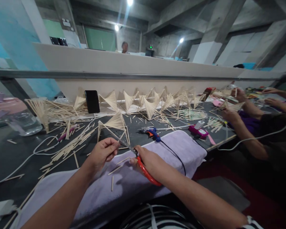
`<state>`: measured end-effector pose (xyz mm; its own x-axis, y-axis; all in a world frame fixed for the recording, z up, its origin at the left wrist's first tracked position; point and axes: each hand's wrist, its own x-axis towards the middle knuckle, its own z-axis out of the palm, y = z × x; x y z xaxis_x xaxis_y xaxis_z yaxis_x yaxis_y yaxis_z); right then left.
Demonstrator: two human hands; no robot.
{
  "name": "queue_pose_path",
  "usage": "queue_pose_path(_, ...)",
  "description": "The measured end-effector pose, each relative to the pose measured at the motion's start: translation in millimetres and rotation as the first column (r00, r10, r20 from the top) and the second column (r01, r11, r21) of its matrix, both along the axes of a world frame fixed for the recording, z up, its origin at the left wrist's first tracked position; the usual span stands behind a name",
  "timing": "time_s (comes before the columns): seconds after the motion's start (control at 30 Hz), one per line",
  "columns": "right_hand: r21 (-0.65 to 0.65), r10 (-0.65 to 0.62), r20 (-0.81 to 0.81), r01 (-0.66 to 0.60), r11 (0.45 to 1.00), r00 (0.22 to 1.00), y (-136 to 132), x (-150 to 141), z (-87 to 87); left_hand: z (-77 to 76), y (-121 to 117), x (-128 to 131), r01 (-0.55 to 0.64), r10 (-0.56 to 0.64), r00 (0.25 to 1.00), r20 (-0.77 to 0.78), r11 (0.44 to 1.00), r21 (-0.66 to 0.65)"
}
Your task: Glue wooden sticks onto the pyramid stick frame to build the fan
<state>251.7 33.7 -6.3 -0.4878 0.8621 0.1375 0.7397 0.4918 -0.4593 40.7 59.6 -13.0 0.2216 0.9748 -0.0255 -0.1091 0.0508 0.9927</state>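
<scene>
My left hand (102,154) is closed in a pinch on a thin wooden stick (117,139) that belongs to a fan-shaped stick frame (115,127) on the dark table. My right hand (149,160) is wrapped round red-handled scissors (146,171), whose blades reach toward the stick near my left fingertips. Cut stick pieces (112,183) lie on the lilac towel (181,149) under both hands.
A blue glue gun (153,133) with a black cord lies just beyond the towel. Several finished stick frames (150,106) and loose sticks (69,148) cover the table (19,154). A black phone (92,101) leans on the back wall. Another person's hands (231,114) work at the right.
</scene>
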Motion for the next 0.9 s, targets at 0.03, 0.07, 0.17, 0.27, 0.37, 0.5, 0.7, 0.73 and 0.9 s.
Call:
queue_pose_path(0.03,-0.006,-0.009,-0.017,0.009,1.0,1.0,1,1,0.0,-0.5,0,0,0.003,-0.002,1.0,-0.021,1.0,0.01)
queue_pose_path(0.07,-0.019,-0.017,-0.041,0.016,1.0,0.999,1,2,0.2,-0.9,1,0,0.006,-0.005,0.999,-0.045,1.0,0.023)
queue_pose_path(0.17,-0.124,0.016,-0.176,-0.038,0.992,0.984,1,3,4.0,-1.1,-1,1,-0.004,0.012,0.994,-0.104,0.997,0.081)
queue_pose_path(0.27,-0.335,0.049,-0.382,-0.187,0.923,0.923,-3,4,11.4,-1.0,-5,1,-0.022,0.04,0.989,-0.14,0.992,0.127)
queue_pose_path(0.37,-0.523,-0.011,-0.515,-0.304,0.796,0.857,-8,8,16.2,-3.1,-6,0,-0.002,0.029,0.984,-0.176,0.988,0.152)
queue_pose_path(0.5,-0.575,-0.038,-0.58,-0.376,0.726,0.814,-5,14,14.9,-6.1,-6,-2,0.013,0.033,0.976,-0.214,0.978,0.21)
queue_pose_path(0.7,-0.694,-0.062,-0.626,-0.518,0.499,0.778,9,21,13.0,4.0,-14,-3,0.005,0.103,0.944,-0.315,0.945,0.326)
queue_pose_path(0.73,-0.711,-0.079,-0.622,-0.52,0.474,0.779,11,23,14.4,5.7,-16,-4,-0.006,0.119,0.943,-0.312,0.94,0.341)
queue_pose_path(0.9,-0.645,-0.042,-0.514,-0.354,0.677,0.857,44,40,43.7,6.3,-15,-5,0.039,0.187,0.872,-0.452,0.894,0.447)
